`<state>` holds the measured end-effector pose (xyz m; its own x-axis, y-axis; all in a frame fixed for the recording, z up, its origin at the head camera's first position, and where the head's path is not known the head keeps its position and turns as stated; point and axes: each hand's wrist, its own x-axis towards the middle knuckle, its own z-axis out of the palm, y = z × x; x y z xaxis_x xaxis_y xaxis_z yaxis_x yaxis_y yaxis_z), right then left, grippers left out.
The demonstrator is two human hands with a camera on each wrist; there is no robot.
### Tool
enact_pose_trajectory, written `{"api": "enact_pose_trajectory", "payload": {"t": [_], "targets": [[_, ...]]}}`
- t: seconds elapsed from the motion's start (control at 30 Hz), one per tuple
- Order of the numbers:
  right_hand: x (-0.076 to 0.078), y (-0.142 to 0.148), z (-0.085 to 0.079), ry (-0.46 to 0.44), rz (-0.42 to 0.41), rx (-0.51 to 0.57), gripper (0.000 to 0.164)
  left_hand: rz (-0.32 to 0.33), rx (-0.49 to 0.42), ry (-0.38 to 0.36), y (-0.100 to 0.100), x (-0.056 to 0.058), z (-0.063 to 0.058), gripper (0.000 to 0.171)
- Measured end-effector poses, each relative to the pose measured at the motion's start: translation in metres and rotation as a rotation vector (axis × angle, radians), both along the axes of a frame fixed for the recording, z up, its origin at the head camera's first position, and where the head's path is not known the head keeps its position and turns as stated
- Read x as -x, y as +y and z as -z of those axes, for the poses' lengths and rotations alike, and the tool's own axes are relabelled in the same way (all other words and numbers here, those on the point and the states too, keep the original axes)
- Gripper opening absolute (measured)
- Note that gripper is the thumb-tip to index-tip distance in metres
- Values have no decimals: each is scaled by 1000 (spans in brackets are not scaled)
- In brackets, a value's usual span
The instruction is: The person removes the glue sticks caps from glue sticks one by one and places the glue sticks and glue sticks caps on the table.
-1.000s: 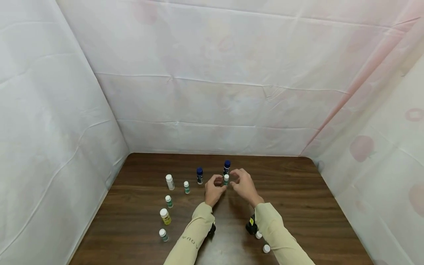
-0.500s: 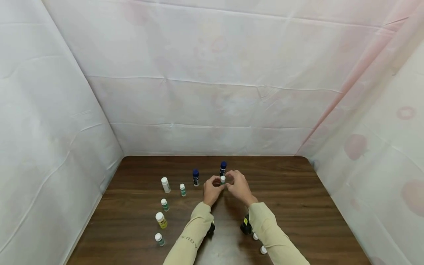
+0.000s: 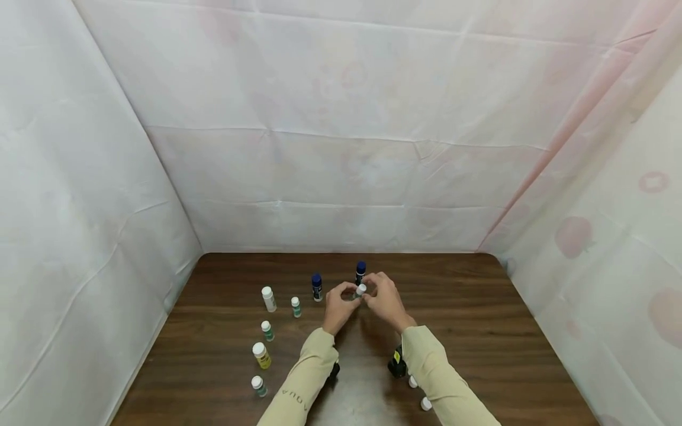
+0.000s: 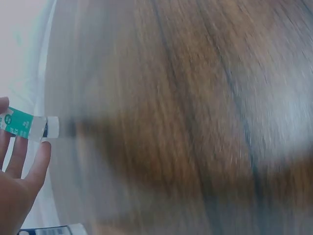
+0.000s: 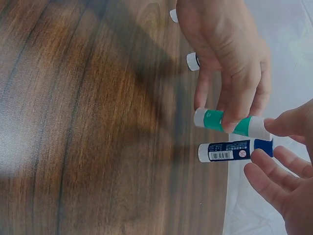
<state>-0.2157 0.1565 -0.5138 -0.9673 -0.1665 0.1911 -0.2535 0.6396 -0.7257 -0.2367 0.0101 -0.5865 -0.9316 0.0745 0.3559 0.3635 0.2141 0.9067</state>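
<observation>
My left hand (image 3: 337, 307) pinches a green-labelled glue stick (image 5: 213, 120) with a white cap, held tilted above the table. In the left wrist view, the thumb and fingers of that hand lie around its green label (image 4: 19, 122). My right hand (image 3: 388, 305) is at the cap end; in the right wrist view its thumb (image 5: 276, 126) meets the white cap while the other fingers are spread and loosely bent. A dark blue glue stick (image 5: 230, 151) stands upright just behind both hands, partly covered by them in the head view.
To the left stand another blue glue stick (image 3: 317, 287), a white one (image 3: 269, 299), a yellow one (image 3: 261, 355) and several green ones (image 3: 268, 331). White-capped items (image 3: 425, 403) are partly hidden by the right forearm. White cloth (image 3: 341, 225) walls in the table (image 3: 479, 319).
My right hand has moved left to the cap of the held glue stick. That glue stick has gone from upright to leaning right. The standing glue sticks keep their places.
</observation>
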Motion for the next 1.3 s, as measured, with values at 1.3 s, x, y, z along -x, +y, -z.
{"api": "enact_pose_trajectory", "payload": {"t": [1.3], "targets": [[-36,18,-44,94,-270,173,13,229,106,148,-38,-64,-98,23]]}}
